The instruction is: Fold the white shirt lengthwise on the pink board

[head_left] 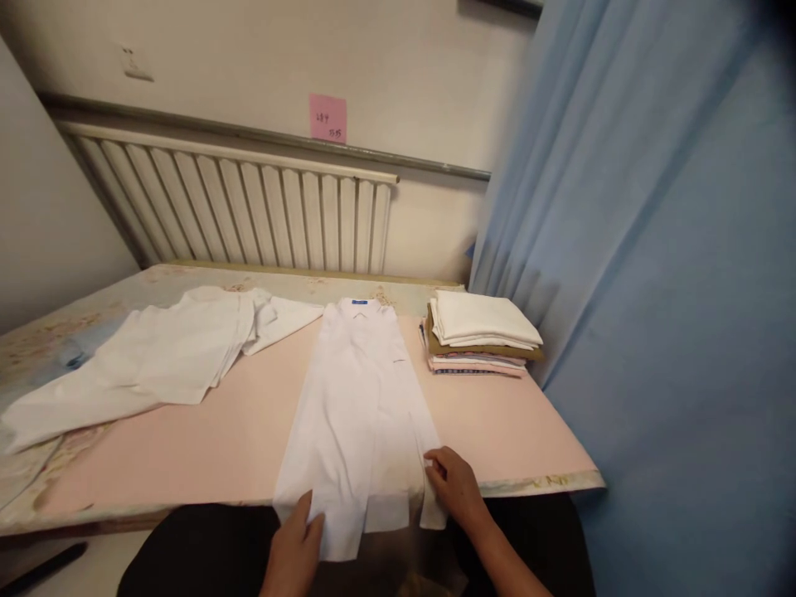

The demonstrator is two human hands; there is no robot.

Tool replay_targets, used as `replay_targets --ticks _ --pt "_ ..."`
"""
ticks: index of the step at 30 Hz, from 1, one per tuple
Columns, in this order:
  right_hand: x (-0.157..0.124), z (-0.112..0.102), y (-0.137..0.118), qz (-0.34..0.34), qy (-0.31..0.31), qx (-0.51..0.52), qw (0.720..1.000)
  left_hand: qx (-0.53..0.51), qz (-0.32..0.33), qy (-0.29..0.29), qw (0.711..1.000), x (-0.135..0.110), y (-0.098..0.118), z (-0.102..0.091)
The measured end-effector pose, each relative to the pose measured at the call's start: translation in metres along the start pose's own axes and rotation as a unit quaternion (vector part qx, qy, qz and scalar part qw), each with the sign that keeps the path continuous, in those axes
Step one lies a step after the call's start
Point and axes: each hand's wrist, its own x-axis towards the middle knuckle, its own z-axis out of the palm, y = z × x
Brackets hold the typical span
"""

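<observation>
Shirt [354, 398] lies spread, hands [293, 543] [457, 489] at its edges.

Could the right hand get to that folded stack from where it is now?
Probably yes. The right hand is at the shirt's edge, and the stack lies farther back on that side. Only pink cloth shows between them, so nothing seems in the way.
</observation>
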Motion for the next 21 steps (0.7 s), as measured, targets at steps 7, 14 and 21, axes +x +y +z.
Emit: replay_targets --ticks 7,14,21 --pt "0.000 -0.003 -0.003 0.002 0.002 0.002 1.000 -0.035 -0.072 -0.073 0.994 0.010 -0.012 -0.008" --pt "0.003 0.003 -0.012 0.007 0.061 -0.025 0.998 0.054 0.017 0.019 0.998 0.000 -0.013 -0.009" --pt "-0.007 0.030 -0.060 -0.130 0.038 -0.018 0.991 0.146 0.265 0.102 0.948 0.025 0.012 0.005"
